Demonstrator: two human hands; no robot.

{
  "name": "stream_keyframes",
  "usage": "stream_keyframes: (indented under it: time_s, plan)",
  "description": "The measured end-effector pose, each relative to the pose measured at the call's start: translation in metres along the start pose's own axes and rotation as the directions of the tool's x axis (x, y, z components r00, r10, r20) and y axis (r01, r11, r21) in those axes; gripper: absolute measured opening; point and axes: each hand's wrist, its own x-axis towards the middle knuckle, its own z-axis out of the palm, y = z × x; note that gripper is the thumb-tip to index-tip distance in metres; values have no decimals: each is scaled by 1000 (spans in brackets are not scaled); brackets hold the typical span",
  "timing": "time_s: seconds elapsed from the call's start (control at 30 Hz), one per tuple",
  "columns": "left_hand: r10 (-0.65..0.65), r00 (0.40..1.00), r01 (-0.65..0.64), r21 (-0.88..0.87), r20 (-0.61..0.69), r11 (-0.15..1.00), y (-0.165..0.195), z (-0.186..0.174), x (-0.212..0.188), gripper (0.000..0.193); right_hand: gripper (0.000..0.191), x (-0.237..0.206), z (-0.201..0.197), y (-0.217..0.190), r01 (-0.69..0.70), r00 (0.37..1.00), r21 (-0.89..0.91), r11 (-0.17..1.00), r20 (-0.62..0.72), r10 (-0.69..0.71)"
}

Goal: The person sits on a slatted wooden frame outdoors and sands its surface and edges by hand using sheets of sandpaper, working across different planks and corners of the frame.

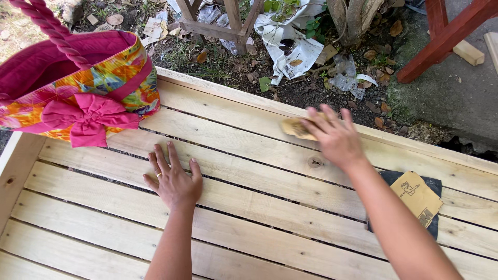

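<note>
My right hand [334, 136] presses a tan piece of sandpaper [294, 127] flat against a far slat of the pale wooden slatted tabletop [259, 218]; the hand is blurred. Most of the sandpaper is hidden under the fingers. My left hand [174, 179] lies flat on a middle slat with its fingers spread, holding nothing; a ring shows on one finger.
A pink and orange flowered fabric bag [85, 85] with a pink bow and rope handle stands on the tabletop's left end. More sandpaper sheets [417, 199], tan on dark, lie at the right. Beyond the far edge are soil, leaves, litter and red wooden legs [446, 36].
</note>
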Motion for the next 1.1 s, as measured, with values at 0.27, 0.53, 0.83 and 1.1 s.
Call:
stream_keyframes:
  time_s: [0.27,0.53,0.83,1.1]
  plan:
    - [11,1000,-11,0,-15,1000,1,-2,0,77,57,-83,0,-57,-380,924,276,883,63,378]
    - [5,1000,-7,-69,-24,998,-2,4,-1,72,55,129,23,-227,-127,991,490,862,22,133]
    - [40,997,-48,-129,-66,990,1,-2,-2,70,52,-81,-1,-79,-153,978,377,914,-77,195]
    - [30,999,-33,-96,-32,995,0,2,-4,71,65,-72,17,-110,-473,862,328,817,-18,506]
